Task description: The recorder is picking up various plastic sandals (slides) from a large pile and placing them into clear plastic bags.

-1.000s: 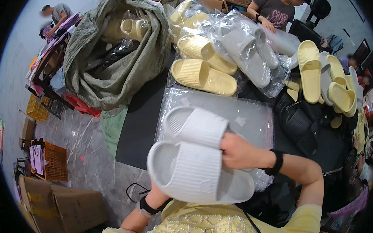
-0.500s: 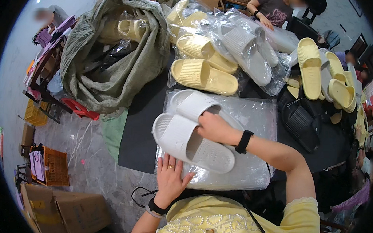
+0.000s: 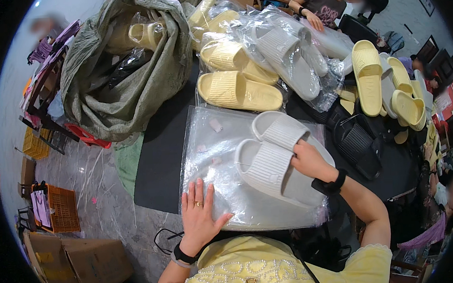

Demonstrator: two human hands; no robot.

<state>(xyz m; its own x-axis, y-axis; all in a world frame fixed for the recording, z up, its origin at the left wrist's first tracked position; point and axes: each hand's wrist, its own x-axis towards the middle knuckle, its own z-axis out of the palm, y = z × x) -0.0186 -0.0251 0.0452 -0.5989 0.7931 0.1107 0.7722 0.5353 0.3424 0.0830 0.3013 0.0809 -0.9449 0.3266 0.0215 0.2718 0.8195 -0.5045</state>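
Observation:
A pair of light grey slide slippers [image 3: 266, 167] lies side by side over the right part of a stack of clear plastic bags [image 3: 200, 132]. My right hand [image 3: 312, 160] grips the pair between the two straps, with its fingertips hidden there. At the lower left of the bags, my left hand [image 3: 199, 217] rests flat with its fingers spread, holding nothing. A few small pale pink pieces [image 3: 215, 125] show on or inside the top bag.
Bagged yellow slippers [image 3: 239, 92] and bagged grey slippers [image 3: 289, 61] pile up beyond the bags. Black slippers [image 3: 357, 142] and loose yellow slippers [image 3: 369, 77] lie at right. A large green sack [image 3: 132, 103] bulges at far left. Another person [image 3: 324, 5] sits across the table.
My right hand has carried the slippers rightward across the bag stack, uncovering its left part. My left hand stays spread on the bags. The view has shifted slightly.

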